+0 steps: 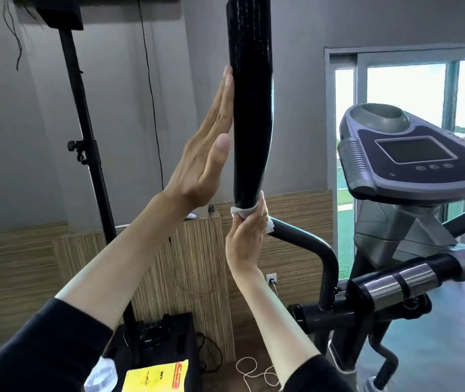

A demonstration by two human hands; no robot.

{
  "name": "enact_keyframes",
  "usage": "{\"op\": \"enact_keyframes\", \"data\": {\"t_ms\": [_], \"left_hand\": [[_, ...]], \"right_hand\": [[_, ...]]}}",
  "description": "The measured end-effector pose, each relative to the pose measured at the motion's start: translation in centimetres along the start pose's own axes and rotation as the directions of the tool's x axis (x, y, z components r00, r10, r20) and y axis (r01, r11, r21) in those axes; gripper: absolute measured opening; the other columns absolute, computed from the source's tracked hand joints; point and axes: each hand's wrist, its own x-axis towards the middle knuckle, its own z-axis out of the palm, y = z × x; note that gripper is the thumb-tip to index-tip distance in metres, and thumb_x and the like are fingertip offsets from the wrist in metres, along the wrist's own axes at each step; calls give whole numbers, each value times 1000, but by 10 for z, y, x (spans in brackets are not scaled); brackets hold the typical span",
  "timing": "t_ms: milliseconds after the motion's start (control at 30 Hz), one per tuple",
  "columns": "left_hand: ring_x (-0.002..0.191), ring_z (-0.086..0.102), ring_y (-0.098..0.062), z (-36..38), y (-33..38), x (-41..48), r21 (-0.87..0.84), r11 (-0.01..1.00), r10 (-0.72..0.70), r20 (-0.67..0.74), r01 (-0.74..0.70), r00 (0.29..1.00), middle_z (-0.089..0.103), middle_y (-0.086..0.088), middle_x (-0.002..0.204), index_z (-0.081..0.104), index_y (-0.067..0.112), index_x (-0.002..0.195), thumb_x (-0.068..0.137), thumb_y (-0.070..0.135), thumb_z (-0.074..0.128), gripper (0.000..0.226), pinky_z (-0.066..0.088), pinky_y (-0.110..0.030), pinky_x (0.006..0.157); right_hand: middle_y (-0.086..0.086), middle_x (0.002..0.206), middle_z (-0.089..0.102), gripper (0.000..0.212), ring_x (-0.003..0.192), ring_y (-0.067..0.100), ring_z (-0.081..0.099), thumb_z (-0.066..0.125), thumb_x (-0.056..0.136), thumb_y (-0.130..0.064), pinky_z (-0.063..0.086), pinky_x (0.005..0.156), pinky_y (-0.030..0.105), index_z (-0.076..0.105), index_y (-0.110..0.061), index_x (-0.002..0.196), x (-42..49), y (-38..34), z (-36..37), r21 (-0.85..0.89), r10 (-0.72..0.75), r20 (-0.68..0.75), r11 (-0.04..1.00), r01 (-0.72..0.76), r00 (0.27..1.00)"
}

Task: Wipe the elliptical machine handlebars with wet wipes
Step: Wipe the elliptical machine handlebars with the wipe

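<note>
Nearest the camera, two dark sleeves are seen, with both forearms raised toward the upright handlebar (249, 108). It stands straight ahead between the hands, well above the floor. The left hand (205, 142) is held flat, fingers straight and together, their tips laid against the left side of the black foam; nothing is gripped by it. The right hand (246, 236) is curled round a white wet wipe (241, 212), which is wrapped about the bar at the lower end of the foam, where the bare grey tube (304, 240) begins.

The foam is judged to be soft, slightly yielding and grippy rather than slick, so drag on the damp wipe is to be expected. The thin wipe is likely to bunch or tear if squeezed hard. The bar itself is stiff but probably pivoted, so it is best steadied high on the foam while the wipe is closed around its full girth.

Further right, a fixed lower grip (395, 284) with metal bands is seen, and beyond it the console (412, 154) with its dark screen. To the left, a black stand pole (84, 137) rises behind a black case (163, 343), with a yellow sheet (155, 374) at its near edge. Behind these, a wood-grained low wall (27, 264), grey walls and a bright window (406, 80) are visible.
</note>
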Motion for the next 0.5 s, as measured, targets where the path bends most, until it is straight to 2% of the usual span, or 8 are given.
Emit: {"op": "enact_keyframes", "data": {"t_ms": [100, 200, 267, 300, 367, 400, 467, 500], "left_hand": [[146, 20, -22, 0, 2, -2, -61, 998, -34, -74, 30, 997, 19, -21, 156, 16, -5, 147, 100, 52, 9, 75, 19, -38, 119], [143, 30, -30, -2, 4, -2, -101, 994, -50, -109, 39, 993, 27, -21, 153, 18, -1, 147, 101, 49, 12, 69, 24, -47, 117], [141, 32, -30, -4, 7, -2, -121, 992, -61, -109, 47, 992, 30, -22, 152, 18, 1, 147, 101, 47, 13, 66, 24, -45, 117], [141, 33, -30, -5, 8, -1, -129, 990, -66, -108, 52, 992, 31, -23, 151, 18, 2, 147, 101, 47, 13, 64, 25, -44, 117], [141, 34, -29, -6, 10, -2, -166, 984, -85, -104, 67, 991, 31, -21, 152, 18, 4, 146, 101, 45, 14, 61, 27, -45, 116], [140, 34, -29, -7, 10, -2, -200, 977, -101, -103, 79, 990, 31, -19, 152, 19, 5, 146, 102, 43, 15, 59, 27, -47, 116], [140, 35, -29, -8, 11, -3, -256, 961, -133, -103, 103, 986, 32, -15, 151, 21, 3, 146, 101, 33, 19, 54, 29, -51, 114], [140, 36, -29, -9, 12, -3, -276, 954, -152, -104, 119, 983, 33, -13, 151, 21, 3, 146, 98, 27, 19, 53, 29, -51, 114]], "right_hand": [[17, 145, 33, 58, 136, 16, 28, 44, 95, -22, 34, 110, 44, 12, -15, 144, 3, -16, -8, 46, 13, 16, 999, -14, 1000], [24, 135, 42, 59, 123, 35, 44, 32, 98, -45, 38, 103, 49, 4, -26, 146, 12, -34, -14, 169, 47, 47, 984, -54, 998], [25, 133, 41, 62, 116, 39, 49, 36, 98, -41, 39, 101, 51, -1, -33, 147, 22, -51, -16, 229, 76, 16, 970, -78, 997], [22, 137, 39, 65, 121, 32, 47, 42, 98, -32, 36, 106, 48, 0, -31, 147, 27, -60, -18, 244, 79, -15, 967, -73, 997], [20, 143, 35, 68, 134, 12, 34, 47, 96, -14, 22, 114, 28, 2, -21, 146, 37, -68, -22, 229, 5, -73, 973, 12, 997], [25, 138, 40, 69, 134, 15, 35, 46, 97, -15, 16, 114, 21, -1, -19, 147, 42, -70, -26, 229, -41, -75, 972, 57, 996], [37, 119, 50, 66, 120, 33, 49, 38, 99, -29, 12, 112, 18, -7, -22, 147, 54, -77, -37, 235, -121, -47, 964, 128, 992], [37, 113, 52, 66, 115, 32, 51, 36, 100, -34, 12, 112, 17, -8, -21, 147, 60, -81, -43, 247, -146, -38, 957, 151, 989]]}}
